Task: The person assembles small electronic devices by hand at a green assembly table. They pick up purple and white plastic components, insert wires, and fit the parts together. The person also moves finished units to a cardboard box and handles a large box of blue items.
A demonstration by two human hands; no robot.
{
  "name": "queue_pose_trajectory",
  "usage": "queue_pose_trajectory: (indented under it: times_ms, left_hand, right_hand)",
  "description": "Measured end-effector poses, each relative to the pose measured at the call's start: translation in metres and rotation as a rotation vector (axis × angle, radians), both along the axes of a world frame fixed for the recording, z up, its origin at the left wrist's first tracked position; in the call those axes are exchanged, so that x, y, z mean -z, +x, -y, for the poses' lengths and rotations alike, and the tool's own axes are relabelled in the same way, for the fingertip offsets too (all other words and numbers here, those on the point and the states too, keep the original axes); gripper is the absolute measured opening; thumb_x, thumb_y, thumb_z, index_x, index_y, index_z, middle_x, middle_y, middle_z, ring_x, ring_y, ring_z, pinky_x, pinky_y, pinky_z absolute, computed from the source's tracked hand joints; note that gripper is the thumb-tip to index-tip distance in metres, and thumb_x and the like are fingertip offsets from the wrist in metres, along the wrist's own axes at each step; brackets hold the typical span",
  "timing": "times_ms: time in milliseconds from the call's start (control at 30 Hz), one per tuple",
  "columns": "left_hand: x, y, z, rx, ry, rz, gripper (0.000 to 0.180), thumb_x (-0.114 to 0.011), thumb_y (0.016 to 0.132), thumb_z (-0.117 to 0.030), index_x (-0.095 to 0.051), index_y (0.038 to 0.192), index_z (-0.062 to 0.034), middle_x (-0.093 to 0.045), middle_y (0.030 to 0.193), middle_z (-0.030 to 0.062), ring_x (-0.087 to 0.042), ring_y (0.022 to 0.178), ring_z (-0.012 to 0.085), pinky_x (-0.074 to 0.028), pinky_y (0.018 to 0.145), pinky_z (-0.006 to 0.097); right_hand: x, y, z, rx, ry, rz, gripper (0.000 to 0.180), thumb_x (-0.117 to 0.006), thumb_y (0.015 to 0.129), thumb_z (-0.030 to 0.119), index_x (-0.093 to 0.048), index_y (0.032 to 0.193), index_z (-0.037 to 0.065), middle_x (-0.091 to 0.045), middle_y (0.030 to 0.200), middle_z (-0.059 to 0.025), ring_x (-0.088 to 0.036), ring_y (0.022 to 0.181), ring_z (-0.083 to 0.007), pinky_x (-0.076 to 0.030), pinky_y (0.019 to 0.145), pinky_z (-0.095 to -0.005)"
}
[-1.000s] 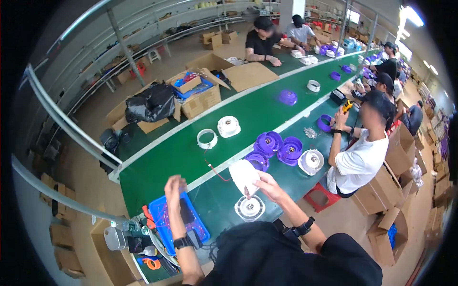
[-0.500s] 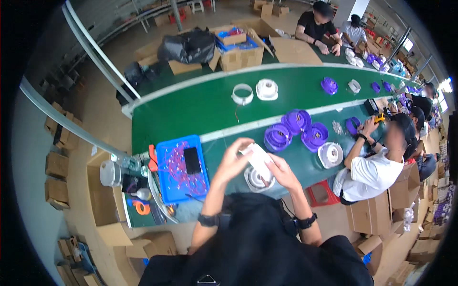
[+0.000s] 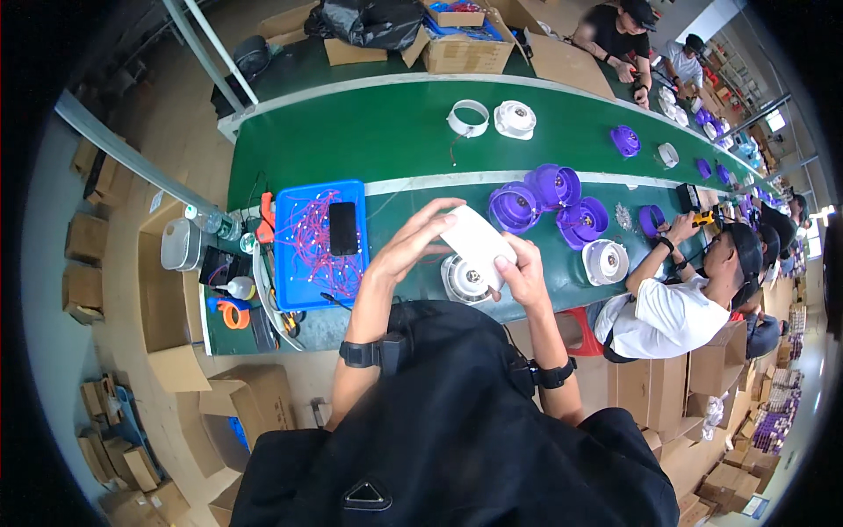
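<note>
Up over the near edge of the bench, I hold a white curved plastic piece point(image 3: 474, 244) between both hands. My left hand point(image 3: 406, 248) grips its upper left end, fingers along the top edge. On the opposite end, my right hand point(image 3: 525, 277) has its thumb pressed against the smooth outer face. Directly below sits a white round housing point(image 3: 458, 283) with a metal centre, partly covered by the piece and my right hand. Several purple round housings point(image 3: 515, 207) are grouped just beyond, and another white housing point(image 3: 605, 262) lies to their right.
At left is a blue tray point(image 3: 283, 290) of red wires with a black phone point(image 3: 343, 228) on top. An orange tape roll point(image 3: 234, 314) and a clear bottle point(image 3: 213, 223) stand beyond it. A co-worker point(image 3: 672, 299) holding a yellow tool sits at right. Across the bench lies a white ring point(image 3: 468, 119).
The white piece has turned so its broad face now shows, and my right thumb has shifted onto that face. My view has tilted, moving the bench higher in the picture.
</note>
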State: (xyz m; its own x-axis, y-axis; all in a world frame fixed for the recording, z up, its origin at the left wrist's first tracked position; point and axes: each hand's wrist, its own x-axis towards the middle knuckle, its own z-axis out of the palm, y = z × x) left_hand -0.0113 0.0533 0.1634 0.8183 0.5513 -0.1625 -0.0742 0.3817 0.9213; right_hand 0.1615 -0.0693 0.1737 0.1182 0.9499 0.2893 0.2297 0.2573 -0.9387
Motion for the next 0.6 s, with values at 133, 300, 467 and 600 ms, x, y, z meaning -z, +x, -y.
queue_pose_trajectory:
  times_ms: [133, 300, 467, 600]
  left_hand:
    - [0.0, -0.003, 0.0, 0.142, -0.052, 0.149, 0.068, -0.055, 0.083, -0.049, -0.038, 0.137, -0.0101, -0.046, 0.127, 0.0092, -0.043, 0.12, 0.0236, -0.037, 0.097, 0.042]
    - [0.0, 0.0, 0.004, 0.165, 0.154, 0.293, 0.08, -0.063, 0.076, -0.047, -0.035, 0.137, -0.0038, -0.047, 0.127, 0.0115, -0.043, 0.122, 0.022, -0.035, 0.1, 0.037]
    - [0.014, 0.012, 0.004, 0.039, 0.181, 0.251, 0.069, -0.066, 0.078, -0.024, -0.037, 0.137, -0.0044, -0.057, 0.115, 0.0094, -0.054, 0.108, 0.0187, -0.042, 0.093, 0.033]
    - [0.023, 0.018, 0.002, -0.015, 0.351, -0.058, 0.048, -0.058, 0.077, 0.003, -0.054, 0.124, -0.0044, -0.065, 0.1, 0.0062, -0.061, 0.093, 0.0146, -0.049, 0.078, 0.028]
  right_hand:
    - [-0.001, 0.005, 0.004, 0.014, -0.013, -0.039, 0.028, -0.055, 0.086, 0.021, -0.051, 0.065, 0.003, -0.051, 0.048, -0.0032, -0.052, 0.039, -0.0102, -0.037, 0.04, -0.0243]
    - [-0.004, 0.009, 0.006, -0.047, -0.014, -0.152, 0.031, -0.056, 0.088, 0.023, -0.054, 0.066, 0.001, -0.053, 0.048, -0.0035, -0.052, 0.036, -0.0107, -0.036, 0.036, -0.0227]
    - [0.004, 0.01, 0.004, -0.043, 0.113, -0.106, 0.034, -0.057, 0.088, 0.025, -0.059, 0.071, -0.003, -0.052, 0.046, -0.0016, -0.051, 0.037, -0.0107, -0.037, 0.038, -0.0236]
    - [0.025, 0.033, 0.006, -0.003, 0.139, -0.015, 0.034, -0.057, 0.089, 0.025, -0.062, 0.077, -0.006, -0.053, 0.049, -0.0007, -0.05, 0.042, -0.0091, -0.039, 0.043, -0.0243]
